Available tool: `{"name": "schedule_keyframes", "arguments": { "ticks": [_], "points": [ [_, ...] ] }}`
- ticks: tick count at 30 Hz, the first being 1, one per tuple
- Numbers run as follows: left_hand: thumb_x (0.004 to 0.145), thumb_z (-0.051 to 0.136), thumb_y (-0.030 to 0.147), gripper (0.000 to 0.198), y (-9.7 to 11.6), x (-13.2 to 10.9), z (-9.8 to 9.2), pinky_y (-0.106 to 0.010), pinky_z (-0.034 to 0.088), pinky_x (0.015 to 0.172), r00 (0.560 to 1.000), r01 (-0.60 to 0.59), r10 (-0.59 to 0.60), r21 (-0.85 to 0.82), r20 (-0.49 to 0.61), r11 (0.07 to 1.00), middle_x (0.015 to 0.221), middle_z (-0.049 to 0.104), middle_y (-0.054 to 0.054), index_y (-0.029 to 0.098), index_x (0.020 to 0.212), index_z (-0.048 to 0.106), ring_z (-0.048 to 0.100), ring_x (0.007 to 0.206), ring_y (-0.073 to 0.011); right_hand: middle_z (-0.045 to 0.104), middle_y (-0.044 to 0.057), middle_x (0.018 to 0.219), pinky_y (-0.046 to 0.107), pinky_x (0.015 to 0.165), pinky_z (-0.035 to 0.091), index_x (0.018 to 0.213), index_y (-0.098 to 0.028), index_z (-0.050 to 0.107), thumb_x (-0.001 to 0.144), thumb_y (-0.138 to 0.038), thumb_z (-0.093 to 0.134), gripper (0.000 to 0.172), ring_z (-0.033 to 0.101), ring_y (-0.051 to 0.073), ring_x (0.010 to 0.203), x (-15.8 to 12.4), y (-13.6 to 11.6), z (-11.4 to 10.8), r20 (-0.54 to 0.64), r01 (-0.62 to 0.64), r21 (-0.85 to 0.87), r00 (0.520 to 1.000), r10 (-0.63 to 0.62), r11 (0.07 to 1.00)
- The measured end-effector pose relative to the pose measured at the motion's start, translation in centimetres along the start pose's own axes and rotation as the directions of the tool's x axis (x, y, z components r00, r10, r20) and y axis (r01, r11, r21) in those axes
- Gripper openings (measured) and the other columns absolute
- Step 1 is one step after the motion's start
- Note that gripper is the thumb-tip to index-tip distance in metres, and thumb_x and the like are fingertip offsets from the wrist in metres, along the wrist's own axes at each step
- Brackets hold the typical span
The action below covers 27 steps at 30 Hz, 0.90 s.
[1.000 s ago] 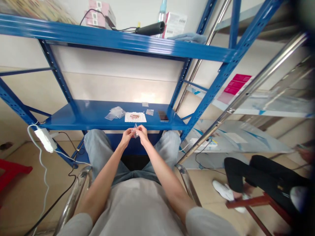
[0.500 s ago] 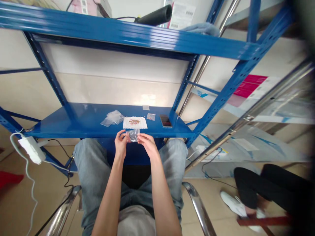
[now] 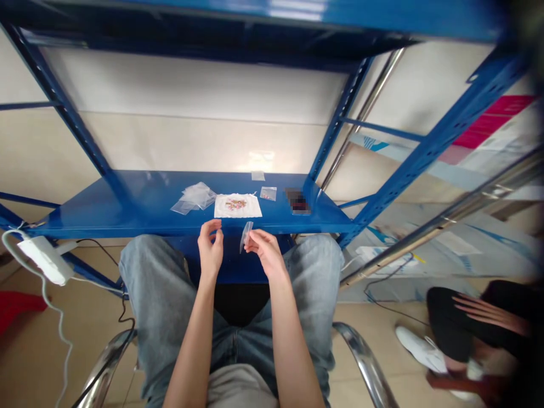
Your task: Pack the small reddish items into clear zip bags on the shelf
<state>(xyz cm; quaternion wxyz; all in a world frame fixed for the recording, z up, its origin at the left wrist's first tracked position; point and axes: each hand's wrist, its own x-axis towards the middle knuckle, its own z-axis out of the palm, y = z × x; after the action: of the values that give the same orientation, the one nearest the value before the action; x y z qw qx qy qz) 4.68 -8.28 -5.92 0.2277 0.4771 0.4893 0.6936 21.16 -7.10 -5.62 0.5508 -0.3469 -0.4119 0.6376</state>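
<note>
In the head view, my right hand pinches a small clear plastic bag at its right edge, just in front of the shelf's edge. The bag is turned nearly edge-on; I cannot make out anything inside it. To its left, my left hand is raised with curled fingers, thumb and fingertips apart, holding nothing. Behind my hands lies a white sheet with a pile of small multicoloured pieces on it. A stack of clear bags is left of the sheet. One bag with small bits inside lies to its right.
The blue shelf stands before my knees, with another shelf overhead. A dark, blurred-out object lies at its right end, a pale square at the back. A white power strip hangs left. A seated person's legs are at right.
My left hand has let go of the small bag and moved apart from it. My right hand keeps the bag, now turned edge-on. The view has tilted down.
</note>
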Motion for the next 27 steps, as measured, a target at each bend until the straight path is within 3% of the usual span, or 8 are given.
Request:
{"name": "schedule_keyframes", "arguments": {
  "ticks": [3, 5, 10, 14, 20, 27],
  "points": [
    [0.093, 0.058, 0.033, 0.02, 0.7, -0.7, 0.0, -0.026, 0.054, 0.063, 0.966, 0.106, -0.089, -0.059, 0.245, 0.993, 0.083, 0.071, -0.005, 0.018, 0.1, 0.069, 0.069, 0.076, -0.0183, 0.074, 0.004, 0.075, 0.024, 0.056, 0.053, 0.082, -0.017, 0.072, 0.071, -0.043, 0.086, 0.031, 0.067, 0.014, 0.06, -0.5, 0.4, 0.1, 0.038, -0.02, -0.044, 0.999, 0.022, 0.999],
    [0.092, 0.061, 0.038, 0.023, 1.1, -1.1, 0.1, -0.025, 0.053, 0.058, 0.936, 0.154, -0.126, -0.06, 0.329, 0.986, 0.081, 0.071, -0.005, 0.017, 0.097, 0.07, 0.068, 0.07, -0.0179, 0.073, 0.004, 0.076, 0.024, 0.057, 0.053, 0.085, -0.018, 0.072, 0.073, -0.043, 0.084, 0.03, 0.067, 0.014, 0.061, -0.9, 0.6, 0.3, 0.07, -0.025, -0.082, 0.997, 0.031, 0.996],
    [0.09, 0.067, 0.039, 0.025, 2.1, -1.1, -0.3, -0.025, 0.053, 0.061, 0.885, 0.039, -0.058, 0.05, 0.462, 0.998, 0.092, 0.075, -0.007, 0.016, 0.096, 0.074, 0.07, 0.071, -0.0179, 0.07, 0.001, 0.072, 0.024, 0.057, 0.053, 0.082, -0.019, 0.068, 0.077, -0.043, 0.078, 0.027, 0.066, 0.015, 0.063, -1.2, 0.3, 1.1, 0.083, 0.056, -0.189, 0.996, -0.041, 0.98],
    [0.092, 0.064, 0.036, 0.025, 2.4, -0.7, -1.1, -0.026, 0.052, 0.066, 0.843, -0.068, -0.04, 0.18, 0.537, 0.981, 0.083, 0.078, -0.006, 0.016, 0.09, 0.078, 0.071, 0.07, -0.019, 0.067, 0.001, 0.068, 0.024, 0.055, 0.051, 0.079, -0.019, 0.066, 0.082, -0.041, 0.07, 0.023, 0.065, 0.015, 0.062, -0.9, 0.4, 1.4, 0.082, 0.121, -0.301, 0.992, -0.1, 0.946],
    [0.089, 0.069, 0.037, 0.024, 2.2, -0.7, -2.0, -0.028, 0.054, 0.072, 0.787, -0.062, -0.082, 0.211, 0.611, 0.976, 0.088, 0.08, -0.008, 0.016, 0.091, 0.08, 0.074, 0.076, -0.022, 0.067, 0.002, 0.069, 0.023, 0.054, 0.049, 0.076, -0.018, 0.065, 0.088, -0.037, 0.063, 0.022, 0.065, 0.016, 0.063, -1.0, 0.9, 1.6, 0.118, 0.139, -0.379, 0.988, -0.101, 0.915],
    [0.095, 0.059, 0.036, 0.029, 2.9, -0.6, -2.0, -0.027, 0.05, 0.068, 0.809, -0.134, -0.058, 0.281, 0.585, 0.95, 0.082, 0.078, -0.007, 0.017, 0.085, 0.077, 0.07, 0.073, -0.0203, 0.064, 0.0, 0.072, 0.024, 0.057, 0.05, 0.084, -0.021, 0.06, 0.091, -0.051, 0.063, 0.031, 0.064, 0.015, 0.065, -1.1, 0.7, 1.6, 0.196, 0.172, -0.357, 0.975, -0.107, 0.918]
  ]
}}
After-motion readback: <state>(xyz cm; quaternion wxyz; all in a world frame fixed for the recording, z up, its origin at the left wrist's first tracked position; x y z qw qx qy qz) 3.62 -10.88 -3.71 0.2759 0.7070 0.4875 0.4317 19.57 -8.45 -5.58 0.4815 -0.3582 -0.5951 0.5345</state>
